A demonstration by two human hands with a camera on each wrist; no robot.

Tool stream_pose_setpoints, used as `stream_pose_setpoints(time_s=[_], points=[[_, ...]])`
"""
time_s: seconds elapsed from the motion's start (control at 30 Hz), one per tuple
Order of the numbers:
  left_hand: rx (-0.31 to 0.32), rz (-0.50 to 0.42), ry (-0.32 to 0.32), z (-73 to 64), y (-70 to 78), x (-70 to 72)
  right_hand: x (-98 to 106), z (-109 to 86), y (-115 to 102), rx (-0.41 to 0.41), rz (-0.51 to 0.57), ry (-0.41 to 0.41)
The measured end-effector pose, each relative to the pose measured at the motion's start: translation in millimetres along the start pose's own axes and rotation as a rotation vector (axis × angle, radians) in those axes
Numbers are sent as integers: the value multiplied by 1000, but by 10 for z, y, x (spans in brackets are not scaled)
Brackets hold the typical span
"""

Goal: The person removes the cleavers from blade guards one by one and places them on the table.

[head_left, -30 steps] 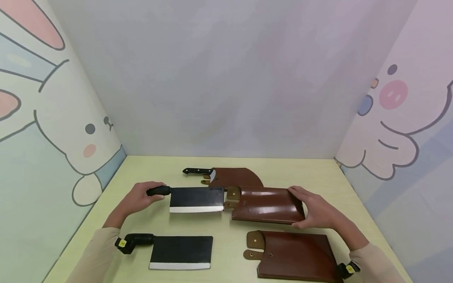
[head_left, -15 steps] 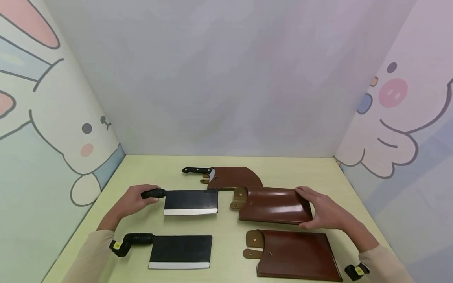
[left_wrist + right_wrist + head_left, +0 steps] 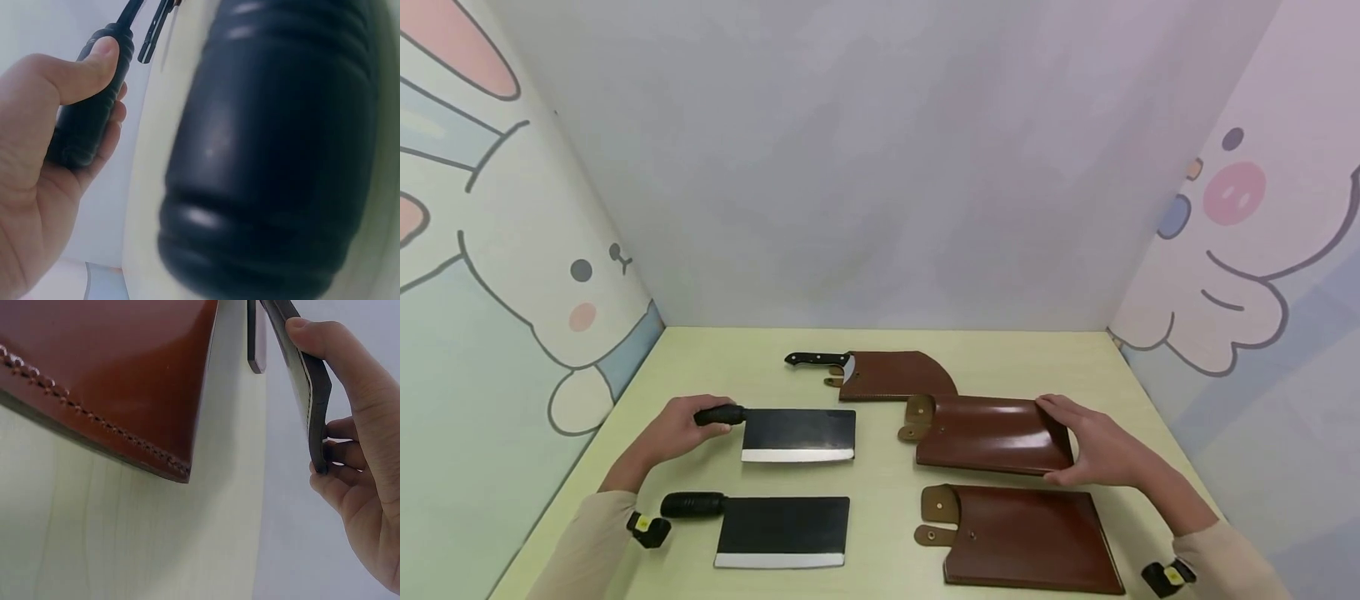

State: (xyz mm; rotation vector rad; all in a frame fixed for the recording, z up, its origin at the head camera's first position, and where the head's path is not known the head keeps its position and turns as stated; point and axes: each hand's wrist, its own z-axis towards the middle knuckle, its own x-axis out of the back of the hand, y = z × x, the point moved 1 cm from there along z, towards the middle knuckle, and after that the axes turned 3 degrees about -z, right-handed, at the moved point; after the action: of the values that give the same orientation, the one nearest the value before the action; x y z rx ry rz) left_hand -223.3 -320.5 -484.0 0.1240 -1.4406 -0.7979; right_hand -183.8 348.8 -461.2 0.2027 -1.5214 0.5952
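Inspecting remotely, I record the left hand (image 3: 681, 427) with thumb and fingers curled round the black handle (image 3: 721, 414) of a cleaver (image 3: 799, 432), its blade apart from a brown sheath (image 3: 988, 433) whose right end the right hand (image 3: 1101, 446) holds between thumb and fingers. On the table (image 3: 883, 475), nearer me, I find a second cleaver (image 3: 784, 527) and a second sheath (image 3: 1033, 537), well apart; a sheathed knife (image 3: 891, 375) lies behind.
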Motion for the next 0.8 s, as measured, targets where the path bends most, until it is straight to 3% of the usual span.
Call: stream_pose_setpoints(time_s=[0.8], points=[[-20, 18, -31, -22, -134, -80, -13, 18, 186, -14, 56, -92]])
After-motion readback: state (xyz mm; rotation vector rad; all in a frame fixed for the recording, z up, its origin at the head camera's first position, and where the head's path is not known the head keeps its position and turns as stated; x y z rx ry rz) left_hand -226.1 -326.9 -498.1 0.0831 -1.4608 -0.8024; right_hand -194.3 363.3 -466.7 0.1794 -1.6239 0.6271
